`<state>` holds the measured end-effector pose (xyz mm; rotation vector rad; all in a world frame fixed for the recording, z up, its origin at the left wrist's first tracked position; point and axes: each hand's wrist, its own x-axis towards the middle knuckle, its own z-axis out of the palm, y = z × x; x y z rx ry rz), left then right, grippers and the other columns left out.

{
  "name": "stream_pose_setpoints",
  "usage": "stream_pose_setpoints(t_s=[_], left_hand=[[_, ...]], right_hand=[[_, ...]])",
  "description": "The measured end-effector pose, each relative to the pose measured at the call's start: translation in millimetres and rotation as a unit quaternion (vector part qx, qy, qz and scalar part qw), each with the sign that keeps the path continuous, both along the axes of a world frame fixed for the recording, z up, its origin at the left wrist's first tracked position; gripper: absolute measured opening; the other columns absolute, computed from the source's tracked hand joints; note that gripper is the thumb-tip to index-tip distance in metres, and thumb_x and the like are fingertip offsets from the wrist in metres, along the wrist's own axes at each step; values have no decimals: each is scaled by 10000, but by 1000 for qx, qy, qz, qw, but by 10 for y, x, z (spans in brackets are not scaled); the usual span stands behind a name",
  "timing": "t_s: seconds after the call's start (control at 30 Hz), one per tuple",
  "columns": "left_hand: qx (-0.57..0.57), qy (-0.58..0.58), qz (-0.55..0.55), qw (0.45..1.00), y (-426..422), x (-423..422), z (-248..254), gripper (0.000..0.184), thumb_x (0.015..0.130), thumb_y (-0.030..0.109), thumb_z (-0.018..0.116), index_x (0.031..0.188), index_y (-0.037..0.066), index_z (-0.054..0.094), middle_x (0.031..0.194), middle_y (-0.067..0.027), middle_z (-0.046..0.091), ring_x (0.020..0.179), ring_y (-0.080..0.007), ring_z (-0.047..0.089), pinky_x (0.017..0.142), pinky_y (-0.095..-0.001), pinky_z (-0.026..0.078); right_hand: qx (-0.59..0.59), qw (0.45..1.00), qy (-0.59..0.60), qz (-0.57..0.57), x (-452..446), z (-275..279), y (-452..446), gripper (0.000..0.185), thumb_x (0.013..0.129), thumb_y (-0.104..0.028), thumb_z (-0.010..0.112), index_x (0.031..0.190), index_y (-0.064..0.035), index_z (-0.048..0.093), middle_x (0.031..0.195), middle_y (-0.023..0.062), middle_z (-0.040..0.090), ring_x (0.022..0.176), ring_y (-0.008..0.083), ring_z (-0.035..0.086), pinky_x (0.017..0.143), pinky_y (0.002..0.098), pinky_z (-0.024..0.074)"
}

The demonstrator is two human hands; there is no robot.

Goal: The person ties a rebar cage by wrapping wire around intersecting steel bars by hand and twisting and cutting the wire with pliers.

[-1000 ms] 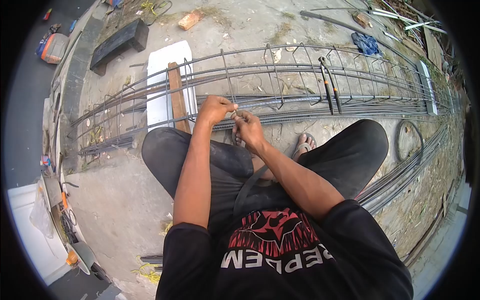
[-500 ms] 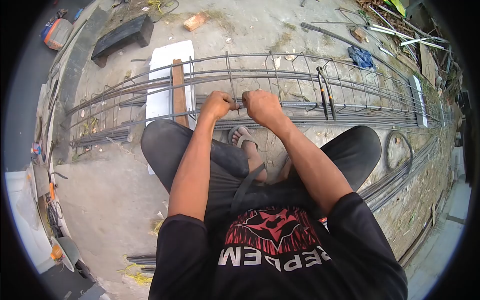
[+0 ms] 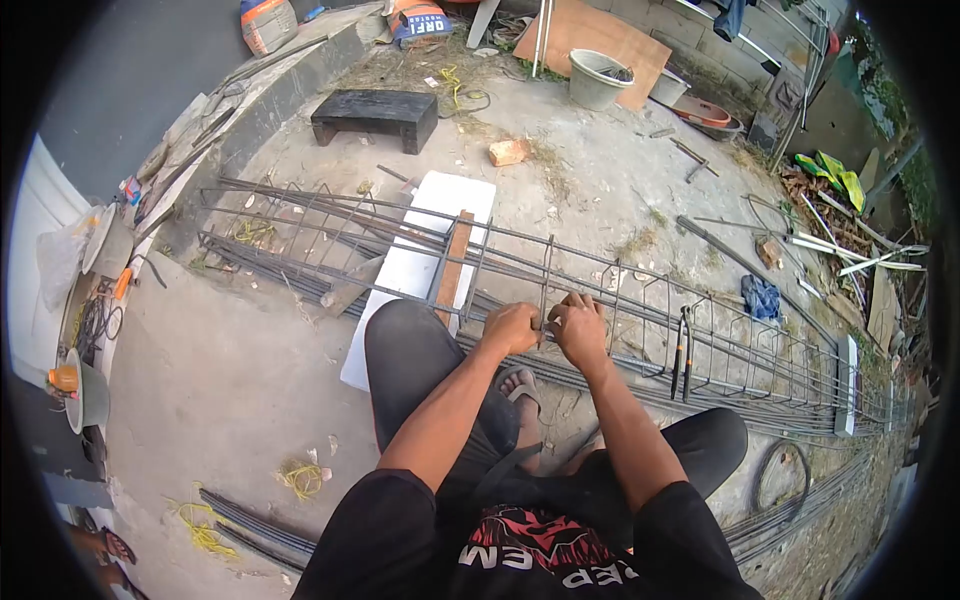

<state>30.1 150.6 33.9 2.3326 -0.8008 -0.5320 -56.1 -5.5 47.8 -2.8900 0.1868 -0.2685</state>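
Observation:
A long rebar cage (image 3: pixel 640 318) of steel bars and square stirrups stretches across the ground before my knees. My left hand (image 3: pixel 513 328) is closed at the cage's near top bar, beside a stirrup. Close by on its right, my right hand (image 3: pixel 580 328) is closed too, fingers bent inward at the same joint. Whatever is pinched between them is too small to make out. Pincers (image 3: pixel 682 360) with black and orange handles hang on the cage to the right of my hands. A brown wooden piece (image 3: pixel 455 262) props the cage over a white board (image 3: pixel 375 340).
Loose steel bars lie under and along the cage. Behind it stand a black bench (image 3: pixel 375 115), a brick piece (image 3: pixel 508 152) and a bucket (image 3: pixel 600 80). A wire coil (image 3: pixel 780 480) lies at right. Another person's foot (image 3: pixel 118 545) shows at lower left.
The view has tilted up and turned, so more of the yard behind shows and the cage runs diagonally. Both hands stay together at the cage, the right fingers now more raised.

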Motion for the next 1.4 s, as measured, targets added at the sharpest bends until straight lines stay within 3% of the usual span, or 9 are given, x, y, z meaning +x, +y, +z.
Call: stream_pose_setpoints(t_s=[0.3, 0.4, 0.57, 0.77, 0.9, 1.13, 1.2, 1.23, 1.4], left_hand=[[-7, -19, 24, 1000, -53, -29, -26, 189, 730, 278, 772, 818, 113, 746, 920, -147, 764, 954, -358, 730, 817, -461, 567], [-23, -20, 19, 999, -54, -13, -79, 298, 754, 370, 771, 803, 83, 708, 914, -165, 743, 944, -376, 713, 803, -480, 547], [-1, -9, 20, 1000, -71, -22, -41, 223, 745, 314, 757, 853, 120, 765, 981, -146, 769, 1001, -348, 729, 837, -473, 569], [20, -4, 19, 1000, -129, 9, -173, 249, 743, 235, 715, 954, 126, 788, 1054, -164, 765, 1055, -363, 724, 866, -472, 578], [33, 3, 5, 999, -157, 36, -238, 267, 749, 207, 706, 991, 126, 783, 1076, -164, 763, 1067, -364, 722, 863, -484, 580], [-14, -41, -2, 999, -135, 16, -336, 230, 753, 152, 740, 944, 41, 806, 1010, -205, 772, 992, -379, 749, 796, -477, 597], [-24, -53, -3, 998, -73, 20, -204, 227, 758, 159, 748, 947, 48, 806, 1008, -196, 773, 998, -375, 746, 803, -474, 596], [-30, -55, -16, 998, -23, -1, -112, 221, 759, 155, 750, 948, 55, 806, 1007, -190, 772, 1007, -373, 742, 807, -473, 593], [-37, -39, -97, 994, 37, 145, -151, 189, 761, 102, 731, 930, 55, 801, 1010, -183, 769, 1017, -374, 734, 821, -474, 583]], right_hand=[[203, 977, 28, -50, -98, -409, 2, 397, 1030, -314, 543, 882, -6, 745, 884, 275, 707, 840, 489, 670, 783, 551, 530], [93, 995, -3, -28, -124, -435, 92, 442, 1053, -326, 506, 858, 0, 733, 868, 283, 704, 834, 488, 675, 778, 555, 530], [247, 966, 73, -37, -186, -321, 82, 346, 1059, -325, 464, 1191, -53, 633, 1013, 246, 722, 913, 472, 697, 870, 560, 532], [69, 983, -136, -102, -545, -161, 592, 310, 940, -180, 635, 1168, 28, 607, 1210, 296, 645, 1128, 473, 598, 968, 530, 465], [78, 992, -25, -94, -734, -211, 756, 318, 902, -118, 633, 1169, 51, 595, 1255, 299, 625, 1193, 455, 566, 960, 562, 444], [203, 972, -87, -81, -587, -574, 670, 224, 1016, -204, 589, 1103, -2, 629, 794, 133, 694, 683, 384, 662, 609, 485, 516], [629, 735, 109, -229, -499, -501, 627, 200, 1022, -197, 603, 1074, -12, 660, 659, 37, 590, 571, 199, 570, 542, 376, 466], [661, 714, 114, -204, -495, -377, 597, 255, 1051, -278, 587, 1032, -39, 674, 663, -24, 523, 564, 103, 492, 519, 315, 439], [677, 679, 113, -260, -323, -234, 555, 568, 1051, -559, 529, 909, -25, 662, 690, 47, 595, 555, 164, 555, 474, 314, 434]])
